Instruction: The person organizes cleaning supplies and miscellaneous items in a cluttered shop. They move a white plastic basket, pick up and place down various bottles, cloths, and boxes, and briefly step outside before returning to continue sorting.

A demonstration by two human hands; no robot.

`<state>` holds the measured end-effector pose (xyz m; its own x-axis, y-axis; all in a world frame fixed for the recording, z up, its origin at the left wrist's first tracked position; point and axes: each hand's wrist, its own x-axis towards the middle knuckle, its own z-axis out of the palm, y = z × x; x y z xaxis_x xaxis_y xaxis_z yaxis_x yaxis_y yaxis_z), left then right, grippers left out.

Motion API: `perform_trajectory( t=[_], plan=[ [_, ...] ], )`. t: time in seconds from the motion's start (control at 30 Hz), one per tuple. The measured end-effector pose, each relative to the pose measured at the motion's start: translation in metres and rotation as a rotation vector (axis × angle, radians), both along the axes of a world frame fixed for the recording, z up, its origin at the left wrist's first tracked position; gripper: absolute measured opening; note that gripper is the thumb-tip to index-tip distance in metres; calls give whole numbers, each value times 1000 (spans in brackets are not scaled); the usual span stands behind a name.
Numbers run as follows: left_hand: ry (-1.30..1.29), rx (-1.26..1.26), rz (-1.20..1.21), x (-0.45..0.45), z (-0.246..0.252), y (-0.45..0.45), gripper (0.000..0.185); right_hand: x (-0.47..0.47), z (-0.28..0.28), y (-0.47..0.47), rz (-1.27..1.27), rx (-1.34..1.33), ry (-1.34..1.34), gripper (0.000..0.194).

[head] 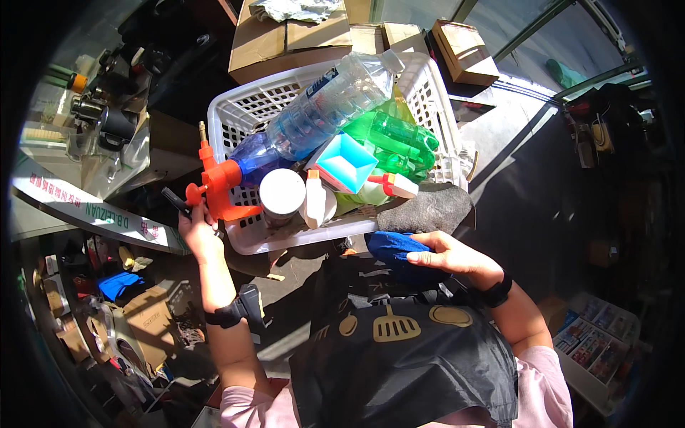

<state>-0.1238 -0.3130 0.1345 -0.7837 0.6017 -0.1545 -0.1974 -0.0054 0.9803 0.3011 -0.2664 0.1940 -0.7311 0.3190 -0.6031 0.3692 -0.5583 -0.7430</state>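
Note:
In front of me a white plastic basket (242, 243) holds several bottles. My left hand (202, 235) is at its left corner, fingers closed on a slim black object (175, 201) and against the orange spray head (222, 184). That head is attached to a blue bottle (262, 158) lying in the basket. My right hand (455, 257) grips a bunched blue cloth (393, 249) just outside the near rim. A grey cloth (428, 208) drapes over the near right corner. Inside are a clear plastic bottle (332, 107), green bottles (398, 142), a white-lidded container (282, 192) and white trigger sprayers (317, 200).
Cardboard boxes (299, 40) stand behind the basket, with a smaller box (465, 51) at right. A long printed strip (96, 206) reaches in from the left. Shelves with boxes (147, 321) are at lower left, and a compartmented tray (594, 342) is at lower right.

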Motion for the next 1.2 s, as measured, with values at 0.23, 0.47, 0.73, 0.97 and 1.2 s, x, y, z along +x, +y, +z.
perform_trajectory(
  t=[0.23, 0.47, 0.73, 0.97, 1.2],
  plan=[
    [-239, 361, -280, 120, 42, -64, 32, 19, 46, 14, -90, 93, 238, 52],
    [-406, 301, -322, 165, 71, -80, 38, 7, 52, 2, -261, 197, 253, 58],
    [-397, 427, -556, 194, 68, -86, 56, -2, 62, -1, -38, 248, 297, 51],
    [-240, 211, -656, 214, 70, -74, 92, -59, 64, -14, 376, 980, 371, 57],
    [-237, 313, -284, 193, 72, -89, 50, -67, 63, 12, 467, 436, 546, 39]
  ],
)
